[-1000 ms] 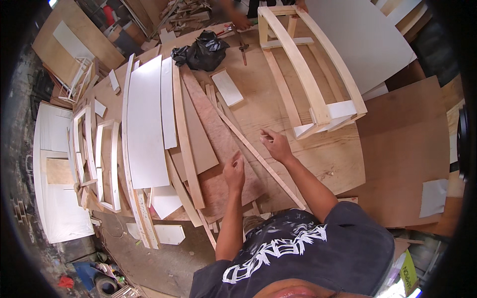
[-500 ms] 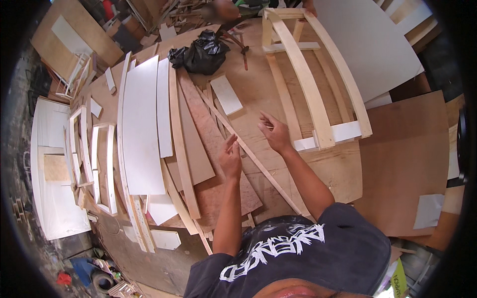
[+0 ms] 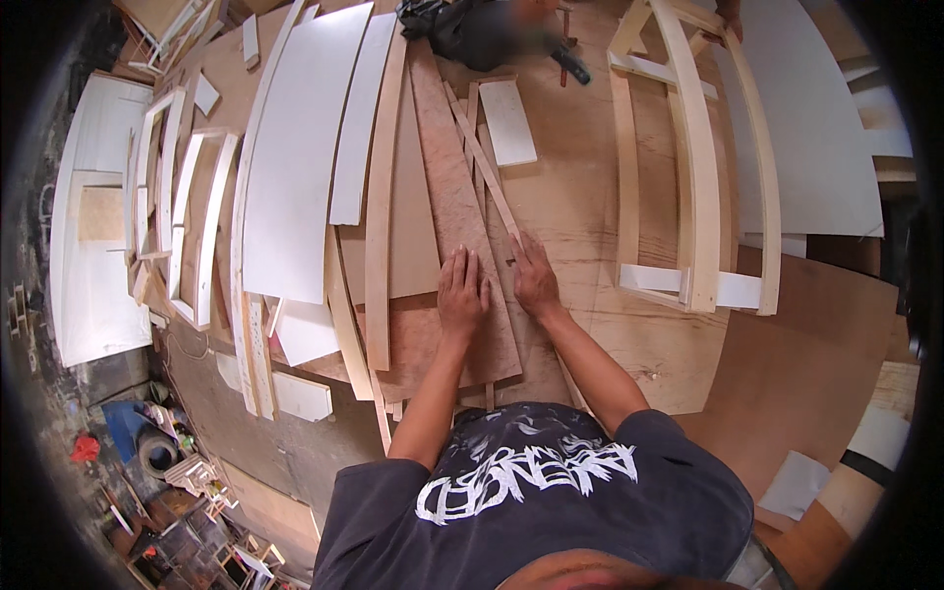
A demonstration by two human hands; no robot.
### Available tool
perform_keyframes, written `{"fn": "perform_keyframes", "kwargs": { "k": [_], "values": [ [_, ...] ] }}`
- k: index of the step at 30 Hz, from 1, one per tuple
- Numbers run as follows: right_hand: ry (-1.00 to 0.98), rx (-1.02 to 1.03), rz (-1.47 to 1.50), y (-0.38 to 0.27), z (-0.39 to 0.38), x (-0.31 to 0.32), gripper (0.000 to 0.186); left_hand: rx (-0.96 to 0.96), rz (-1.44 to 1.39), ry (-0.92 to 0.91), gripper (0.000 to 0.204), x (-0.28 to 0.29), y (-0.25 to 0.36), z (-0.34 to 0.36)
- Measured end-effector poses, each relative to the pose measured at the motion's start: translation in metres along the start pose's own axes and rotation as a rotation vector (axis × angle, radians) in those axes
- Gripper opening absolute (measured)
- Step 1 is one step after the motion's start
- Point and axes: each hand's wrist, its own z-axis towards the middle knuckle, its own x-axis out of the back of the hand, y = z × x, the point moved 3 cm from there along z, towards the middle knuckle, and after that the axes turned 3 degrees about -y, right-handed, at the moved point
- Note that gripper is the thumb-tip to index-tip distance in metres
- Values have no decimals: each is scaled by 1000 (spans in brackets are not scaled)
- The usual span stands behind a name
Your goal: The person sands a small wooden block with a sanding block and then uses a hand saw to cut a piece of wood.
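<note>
My left hand (image 3: pixel 462 290) lies flat on a long pinkish wooden board (image 3: pixel 447 177), fingers stretched forward. Just right of it, my right hand (image 3: pixel 534 283) has its fingers around a long thin wooden strip (image 3: pixel 487 167) that slants over the board and tabletop. Left of my hands lie pale timber battens (image 3: pixel 383 197), a brown panel (image 3: pixel 413 246) and long white panels (image 3: pixel 295 157). Beyond my right hand, a small white board (image 3: pixel 506 123) rests on the plywood tabletop (image 3: pixel 590 374).
A curved timber frame (image 3: pixel 700 157) stands right, with another person's hand (image 3: pixel 728 25) at its far end. Black plastic bags (image 3: pixel 462 34) and a clamp (image 3: pixel 570 59) lie at the back. Small white frames (image 3: pixel 202 231) sit left; large boards (image 3: pixel 787 374) lie right; clutter (image 3: pixel 187 472) covers the lower left.
My left hand has come down flat onto the pinkish board, and my right hand has closed on the thin strip. The whole view has shifted, with the table higher in the picture.
</note>
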Motion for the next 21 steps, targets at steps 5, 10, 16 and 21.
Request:
{"fn": "perform_keyframes", "kwargs": {
  "k": [5,10,16,21],
  "values": [
    [-7,-22,31,6,-20,3,59,5,-19,-14,62,-4,8,3],
    [-23,-25,-12,11,-66,26,58,64,-28,-9,64,0,15,7],
    [-3,-23,-74,8,-73,38,59,109,-81,-12,59,6,19,19],
    [119,-16,71,2,30,25,60,135,-73,61,49,13,-3,50]
  ]
}}
